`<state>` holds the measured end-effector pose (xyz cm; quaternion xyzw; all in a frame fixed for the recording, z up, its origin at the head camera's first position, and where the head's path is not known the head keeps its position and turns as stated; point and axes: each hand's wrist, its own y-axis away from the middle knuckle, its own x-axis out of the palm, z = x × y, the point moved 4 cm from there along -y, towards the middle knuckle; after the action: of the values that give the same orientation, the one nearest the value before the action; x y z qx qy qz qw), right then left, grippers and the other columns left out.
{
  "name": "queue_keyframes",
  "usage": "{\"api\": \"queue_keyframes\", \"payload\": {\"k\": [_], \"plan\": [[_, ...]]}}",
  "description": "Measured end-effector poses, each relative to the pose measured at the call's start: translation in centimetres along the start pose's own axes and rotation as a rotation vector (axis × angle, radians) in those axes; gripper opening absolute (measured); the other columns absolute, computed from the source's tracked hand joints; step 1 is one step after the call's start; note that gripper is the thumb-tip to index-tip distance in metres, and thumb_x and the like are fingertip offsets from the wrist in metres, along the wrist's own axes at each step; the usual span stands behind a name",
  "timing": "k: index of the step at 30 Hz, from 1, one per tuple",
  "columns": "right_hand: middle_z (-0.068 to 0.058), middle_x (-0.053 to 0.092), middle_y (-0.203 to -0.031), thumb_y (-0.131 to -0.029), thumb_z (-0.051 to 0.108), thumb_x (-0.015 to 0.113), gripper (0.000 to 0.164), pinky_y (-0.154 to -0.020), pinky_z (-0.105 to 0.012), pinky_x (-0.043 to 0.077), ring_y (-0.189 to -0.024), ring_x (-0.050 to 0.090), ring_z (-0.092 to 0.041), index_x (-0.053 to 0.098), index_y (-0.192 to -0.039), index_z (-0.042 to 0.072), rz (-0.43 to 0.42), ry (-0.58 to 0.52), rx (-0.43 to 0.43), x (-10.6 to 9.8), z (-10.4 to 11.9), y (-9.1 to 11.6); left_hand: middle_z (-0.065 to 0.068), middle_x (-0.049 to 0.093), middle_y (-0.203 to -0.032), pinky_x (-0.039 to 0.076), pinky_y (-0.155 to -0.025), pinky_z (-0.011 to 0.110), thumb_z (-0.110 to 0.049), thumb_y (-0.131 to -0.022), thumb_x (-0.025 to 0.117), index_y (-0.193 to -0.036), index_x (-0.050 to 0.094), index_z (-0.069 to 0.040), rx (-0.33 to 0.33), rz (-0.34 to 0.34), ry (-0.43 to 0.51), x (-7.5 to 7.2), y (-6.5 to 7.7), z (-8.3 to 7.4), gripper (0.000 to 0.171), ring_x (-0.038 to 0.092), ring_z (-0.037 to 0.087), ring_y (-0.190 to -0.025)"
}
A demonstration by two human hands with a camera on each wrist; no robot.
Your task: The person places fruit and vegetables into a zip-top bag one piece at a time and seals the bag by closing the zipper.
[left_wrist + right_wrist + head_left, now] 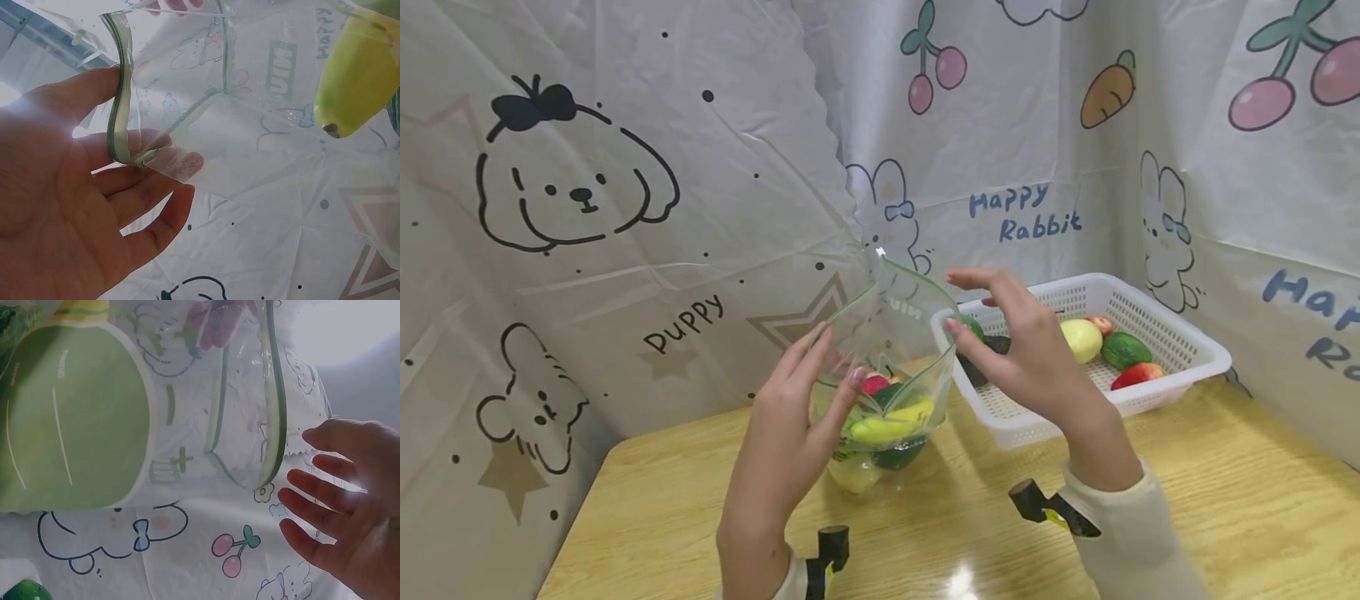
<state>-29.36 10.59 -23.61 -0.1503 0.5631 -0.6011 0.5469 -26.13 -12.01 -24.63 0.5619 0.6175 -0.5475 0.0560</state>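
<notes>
A clear zip bag [917, 333] with a green-edged mouth stands on the table, its mouth spread wide. Inside lie a yellow banana-like fruit [883, 429], a dark green piece [901, 454], a red piece [874, 384] and a pale yellow one [853, 473]. My left hand [786, 433] is at the bag's left corner, its thumb touching the green rim [117, 119] and its loosely bent fingers along the outside. My right hand [1026, 346] is at the right side of the mouth; in the right wrist view its spread fingers [312, 512] are apart from the rim, holding nothing.
Right of the bag a white plastic basket [1198, 358] holds a yellow-green fruit [1081, 340], a green one [1126, 351], a red one [1137, 375] and dark pieces partly behind my right hand. Printed cloth [700, 167] walls the wood-grain table [655, 500] at the back.
</notes>
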Motion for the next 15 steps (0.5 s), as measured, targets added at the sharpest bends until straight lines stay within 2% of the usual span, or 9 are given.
{"api": "queue_keyframes", "payload": {"k": [9,15], "plan": [[-0.015,0.060,-0.125,-0.087,0.009,0.061,0.039,-0.089,-0.047,0.051,-0.114,0.052,-0.023,0.053,-0.125,0.003,-0.007,0.018,0.049,-0.8,-1.8,0.2,0.016,0.042,-0.146,0.040,-0.105,0.055,-0.045,-0.094,0.047,-0.139,0.042,-0.003,0.001,-0.011,0.006,-0.3,0.1,0.2,0.061,0.038,0.029,-0.132],[-0.016,0.058,-0.123,-0.090,0.015,0.059,0.038,-0.094,-0.051,0.048,-0.112,0.051,-0.026,0.052,-0.125,0.004,0.060,0.061,0.119,-0.3,-3.7,0.5,0.016,0.042,-0.146,0.040,-0.105,0.057,-0.045,-0.094,0.048,-0.140,0.040,-0.003,-0.016,-0.012,0.018,-0.4,0.1,0.6,0.062,0.038,0.029,-0.132]]}}
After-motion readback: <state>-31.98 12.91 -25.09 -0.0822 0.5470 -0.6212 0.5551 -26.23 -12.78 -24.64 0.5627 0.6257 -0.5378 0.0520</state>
